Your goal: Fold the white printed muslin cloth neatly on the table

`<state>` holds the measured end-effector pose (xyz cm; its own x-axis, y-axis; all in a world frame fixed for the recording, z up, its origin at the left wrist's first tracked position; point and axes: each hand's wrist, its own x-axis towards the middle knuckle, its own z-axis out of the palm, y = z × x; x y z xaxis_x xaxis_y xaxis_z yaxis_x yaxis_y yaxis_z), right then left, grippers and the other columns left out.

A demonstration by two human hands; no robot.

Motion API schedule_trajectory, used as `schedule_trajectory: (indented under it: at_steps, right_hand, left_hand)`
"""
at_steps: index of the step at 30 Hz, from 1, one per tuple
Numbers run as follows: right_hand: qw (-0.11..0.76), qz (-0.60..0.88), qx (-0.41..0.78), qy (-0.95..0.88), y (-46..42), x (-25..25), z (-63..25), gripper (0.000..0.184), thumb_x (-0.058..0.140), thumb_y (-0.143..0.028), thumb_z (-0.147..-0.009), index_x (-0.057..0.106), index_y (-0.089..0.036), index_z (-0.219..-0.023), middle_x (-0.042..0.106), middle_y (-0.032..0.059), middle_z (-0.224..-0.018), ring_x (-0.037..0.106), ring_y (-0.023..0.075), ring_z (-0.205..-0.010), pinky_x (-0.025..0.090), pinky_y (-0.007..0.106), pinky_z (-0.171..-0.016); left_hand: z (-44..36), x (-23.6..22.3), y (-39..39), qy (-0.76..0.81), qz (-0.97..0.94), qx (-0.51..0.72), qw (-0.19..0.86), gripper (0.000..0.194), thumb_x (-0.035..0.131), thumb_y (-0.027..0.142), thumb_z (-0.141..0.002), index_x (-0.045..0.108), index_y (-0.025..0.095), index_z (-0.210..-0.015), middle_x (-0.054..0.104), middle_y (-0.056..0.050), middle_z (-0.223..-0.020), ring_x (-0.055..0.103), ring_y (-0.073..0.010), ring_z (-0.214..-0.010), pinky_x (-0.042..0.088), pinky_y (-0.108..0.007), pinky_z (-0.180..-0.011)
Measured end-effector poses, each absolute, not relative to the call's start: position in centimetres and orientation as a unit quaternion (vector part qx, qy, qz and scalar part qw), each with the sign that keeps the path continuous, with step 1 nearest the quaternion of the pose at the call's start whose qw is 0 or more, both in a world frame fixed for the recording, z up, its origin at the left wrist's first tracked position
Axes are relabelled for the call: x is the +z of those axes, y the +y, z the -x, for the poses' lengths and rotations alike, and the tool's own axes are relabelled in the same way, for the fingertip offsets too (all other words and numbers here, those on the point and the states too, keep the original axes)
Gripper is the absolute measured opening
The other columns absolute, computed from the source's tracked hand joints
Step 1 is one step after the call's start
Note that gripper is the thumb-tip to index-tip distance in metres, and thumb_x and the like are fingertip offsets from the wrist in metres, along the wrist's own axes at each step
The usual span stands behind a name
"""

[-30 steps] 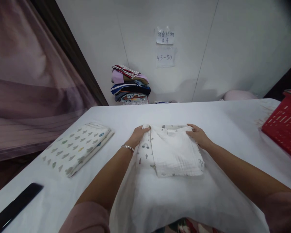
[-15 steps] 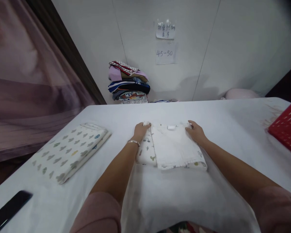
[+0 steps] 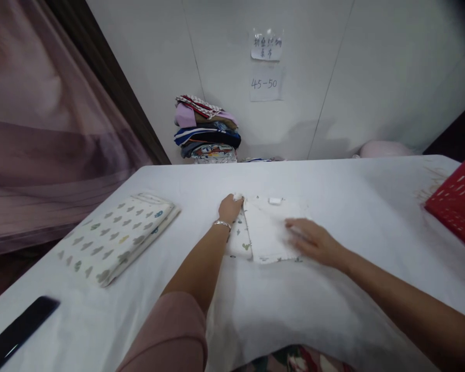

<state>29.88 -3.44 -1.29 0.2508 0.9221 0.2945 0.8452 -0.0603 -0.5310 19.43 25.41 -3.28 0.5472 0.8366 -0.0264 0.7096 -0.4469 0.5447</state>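
Note:
A small white cloth [image 3: 269, 235] with a sparse printed pattern lies folded on the table in front of me, with a white tag [image 3: 275, 201] near its far edge. My left hand [image 3: 230, 208], with a bracelet at the wrist, is closed on the cloth's far left corner. Over the right part of the cloth, my right hand [image 3: 315, 242] has its fingers stretched out and somewhat blurred; whether it touches the fabric I cannot tell. Its palm hides the near right corner.
To the left lies a folded cloth with grey clouds [image 3: 118, 235]; nearer is a dark phone [image 3: 21, 330]. A red basket [image 3: 457, 199] stands at the right edge. Behind the white table [image 3: 333, 178] rises a stack of folded fabrics [image 3: 207, 129] against the wall.
My right hand has let go of the cloth's far right corner and moved inward and nearer me, over the cloth. The left hand stays at its corner.

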Motion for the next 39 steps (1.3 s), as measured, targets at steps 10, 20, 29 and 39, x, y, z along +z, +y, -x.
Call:
schedule_trajectory:
  at_steps: [10,20,29,39]
  right_hand:
    - [0.2,0.694,0.001,-0.692,-4.0,-1.6,-26.4,0.038,0.045,-0.016,-0.087,0.056,-0.02,-0.123,0.065,0.012,-0.107,0.059,0.0248,-0.099,0.047,0.044,-0.084]
    - [0.502,0.822,0.196,-0.186,-0.6,-1.4,-34.2,0.02,0.056,-0.035,-0.074,0.063,-0.018,-0.083,0.064,0.0026,-0.068,0.055,0.0156,-0.057,0.039,0.024,-0.046]
    - [0.451,0.844,0.208,-0.201,0.6,-2.3,-37.0,0.025,0.059,-0.044,-0.072,0.058,-0.019,-0.069,0.057,0.001,-0.062,0.05,0.0143,-0.057,0.035,0.024,-0.046]
    - [0.351,0.891,0.078,-0.276,1.7,-3.2,-39.4,0.011,0.053,-0.024,-0.07,0.063,-0.019,-0.071,0.065,0.0025,-0.072,0.055,0.0169,-0.07,0.039,0.026,-0.063]
  left_hand:
    - [-19.6,-3.5,25.9,0.455,-0.845,0.12,0.253,0.032,0.05,0.043,-0.08,0.06,0.018,-0.097,0.066,-0.015,-0.107,0.059,-0.0283,-0.1,0.04,-0.031,-0.075]
    - [-19.6,-3.9,26.2,0.455,-0.839,0.125,0.269,0.038,0.051,0.045,-0.08,0.059,0.017,-0.104,0.065,-0.014,-0.11,0.059,-0.0283,-0.101,0.041,-0.031,-0.076]
    - [-19.5,-4.0,26.2,0.45,-0.827,0.149,0.303,0.049,0.05,0.049,-0.082,0.055,0.016,-0.118,0.061,-0.016,-0.121,0.055,-0.031,-0.112,0.041,-0.035,-0.089]
    - [-19.6,-4.0,26.3,0.467,-0.817,0.15,0.303,0.054,0.046,0.052,-0.086,0.054,0.013,-0.122,0.058,-0.018,-0.125,0.052,-0.0312,-0.118,0.04,-0.036,-0.094]
